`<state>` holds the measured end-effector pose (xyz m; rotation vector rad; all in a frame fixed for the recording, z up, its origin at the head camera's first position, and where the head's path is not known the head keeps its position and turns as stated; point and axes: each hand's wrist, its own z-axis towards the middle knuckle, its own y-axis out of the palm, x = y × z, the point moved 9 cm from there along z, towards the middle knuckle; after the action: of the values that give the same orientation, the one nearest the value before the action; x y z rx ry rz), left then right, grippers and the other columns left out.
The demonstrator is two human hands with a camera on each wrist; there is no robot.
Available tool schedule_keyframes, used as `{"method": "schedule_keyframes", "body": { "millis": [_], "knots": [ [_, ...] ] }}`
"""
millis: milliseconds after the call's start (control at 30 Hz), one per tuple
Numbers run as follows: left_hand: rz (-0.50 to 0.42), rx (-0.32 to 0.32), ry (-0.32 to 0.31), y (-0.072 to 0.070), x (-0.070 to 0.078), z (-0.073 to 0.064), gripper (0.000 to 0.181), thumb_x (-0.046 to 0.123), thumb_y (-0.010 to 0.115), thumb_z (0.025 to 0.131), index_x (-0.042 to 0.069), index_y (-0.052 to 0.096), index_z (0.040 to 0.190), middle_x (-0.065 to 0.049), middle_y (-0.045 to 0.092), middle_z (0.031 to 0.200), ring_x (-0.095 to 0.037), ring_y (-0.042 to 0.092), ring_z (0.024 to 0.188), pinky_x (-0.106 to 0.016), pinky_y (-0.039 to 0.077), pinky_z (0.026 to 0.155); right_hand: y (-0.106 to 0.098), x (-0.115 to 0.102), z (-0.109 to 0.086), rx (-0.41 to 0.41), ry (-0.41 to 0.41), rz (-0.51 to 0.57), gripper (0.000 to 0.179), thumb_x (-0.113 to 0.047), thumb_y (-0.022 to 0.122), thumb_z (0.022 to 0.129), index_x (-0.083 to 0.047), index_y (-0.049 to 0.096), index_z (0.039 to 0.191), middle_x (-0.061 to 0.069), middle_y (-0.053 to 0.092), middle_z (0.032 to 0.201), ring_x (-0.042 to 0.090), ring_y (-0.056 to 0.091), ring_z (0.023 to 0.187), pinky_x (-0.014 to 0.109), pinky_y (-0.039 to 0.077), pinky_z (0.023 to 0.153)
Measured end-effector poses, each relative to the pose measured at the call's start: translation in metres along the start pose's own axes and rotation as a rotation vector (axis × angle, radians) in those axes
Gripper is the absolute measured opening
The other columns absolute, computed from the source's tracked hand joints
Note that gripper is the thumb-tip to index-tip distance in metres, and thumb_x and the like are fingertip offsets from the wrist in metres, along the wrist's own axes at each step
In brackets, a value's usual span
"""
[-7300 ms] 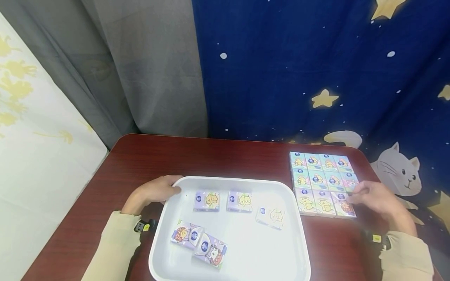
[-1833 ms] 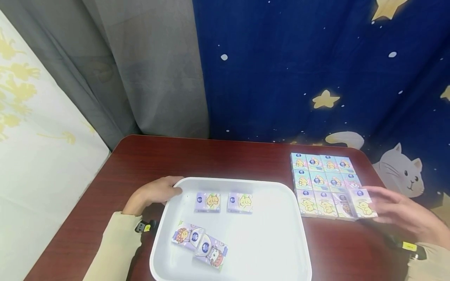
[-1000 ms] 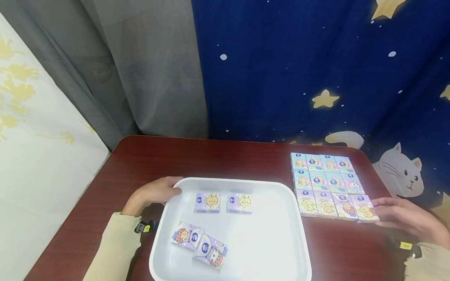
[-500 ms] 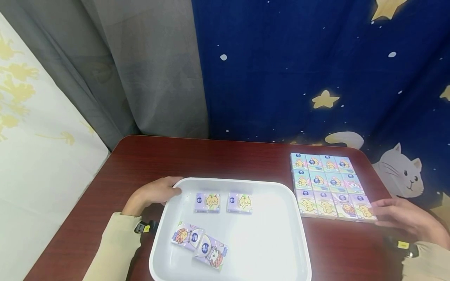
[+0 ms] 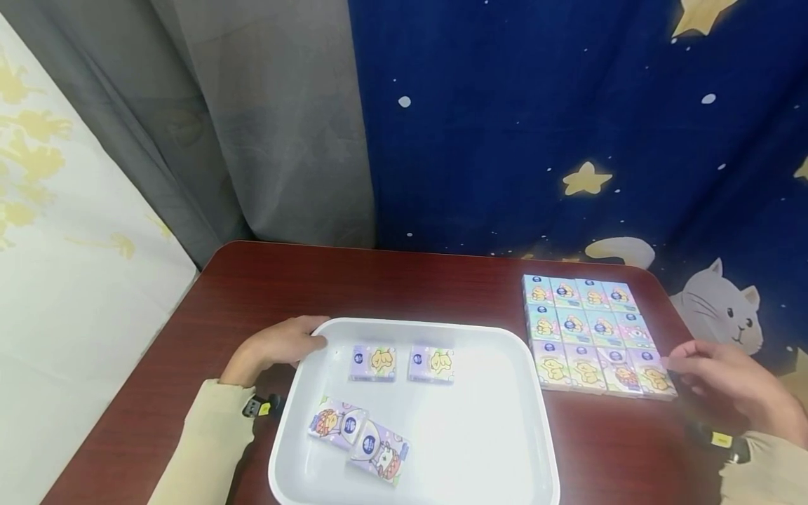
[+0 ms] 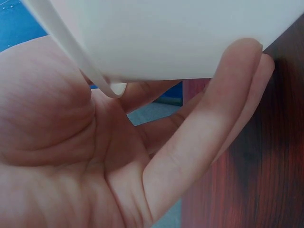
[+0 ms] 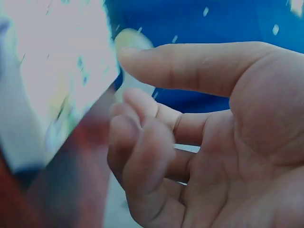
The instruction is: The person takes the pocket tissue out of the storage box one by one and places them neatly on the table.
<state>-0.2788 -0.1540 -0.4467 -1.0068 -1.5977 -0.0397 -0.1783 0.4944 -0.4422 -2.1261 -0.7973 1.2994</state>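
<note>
Well left of my left hand [image 5: 280, 347] hangs a white curtain [image 5: 69, 301] with yellow prints; a beige sleeve [image 5: 202, 435] covers my forearm; that hand grips the white tray [image 5: 486, 456] at its far left corner, thumb on the rim, fingers bent up outside against its wall; beyond it, a grey curtain [image 5: 284, 119] drops behind the reddish-brown table [image 5: 404, 284]; just right of it, inside the tray, a lilac cartoon pack [image 5: 373, 363] lies flat, and a second lilac pack [image 5: 432, 365] lies farther right, apart from the first; nearer me than these, a slanted pair of cartoon packs [image 5: 379, 452] meets end to end; left of my right hand [image 5: 726, 379], a block of cartoon packs [image 5: 602, 326] lies on the table in three rows of four, the far rows mostly pale blue, the near row lilac; that near row's end pack [image 5: 655, 375] is just beside my right fingertips, and I cannot tell whether they touch it; the right hand holds nothing, its thumb stretched out apart from loosely curled fingers; beyond it, a navy star-print curtain [image 5: 505, 105] bears a grey cat print [image 5: 722, 308].
</note>
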Motion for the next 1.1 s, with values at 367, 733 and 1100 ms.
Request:
{"method": "schedule_keyframes", "body": {
  "millis": [367, 733, 1100],
  "knots": [
    [-0.004, -0.007, 0.002, 0.001, 0.004, 0.003, 0.037, 0.007, 0.059, 0.108, 0.001, 0.063, 0.144, -0.012, 0.076, 0.109, -0.027, 0.076, 0.085, -0.043, 0.067, 0.071, 0.037, -0.130, -0.029, 0.028, -0.194, -0.101, 0.041, -0.025, 0.075, 0.105, 0.005, 0.063, 0.129, 0.022, 0.071, 0.116, 0.032, 0.068, 0.096, 0.037, 0.058, 0.073],
    [0.020, 0.001, -0.008, -0.001, 0.003, 0.002, 0.037, 0.006, 0.058, 0.107, 0.000, 0.062, 0.144, -0.013, 0.075, 0.108, -0.026, 0.076, 0.085, -0.043, 0.067, 0.071, 0.122, -0.262, -0.060, 0.009, -0.634, -0.364, 0.026, -0.015, 0.091, 0.088, -0.013, 0.073, 0.106, -0.008, 0.070, 0.088, 0.013, 0.062, 0.078, 0.035, 0.054, 0.069],
    [0.026, 0.013, -0.016, 0.000, 0.001, 0.000, 0.038, 0.006, 0.058, 0.107, 0.001, 0.063, 0.144, -0.012, 0.076, 0.108, -0.026, 0.076, 0.084, -0.043, 0.067, 0.071, 0.205, -0.329, -0.089, -0.216, -0.750, -0.528, 0.034, -0.012, 0.092, 0.085, -0.015, 0.075, 0.115, -0.001, 0.075, 0.098, 0.016, 0.067, 0.088, 0.041, 0.059, 0.080]
  ]
}}
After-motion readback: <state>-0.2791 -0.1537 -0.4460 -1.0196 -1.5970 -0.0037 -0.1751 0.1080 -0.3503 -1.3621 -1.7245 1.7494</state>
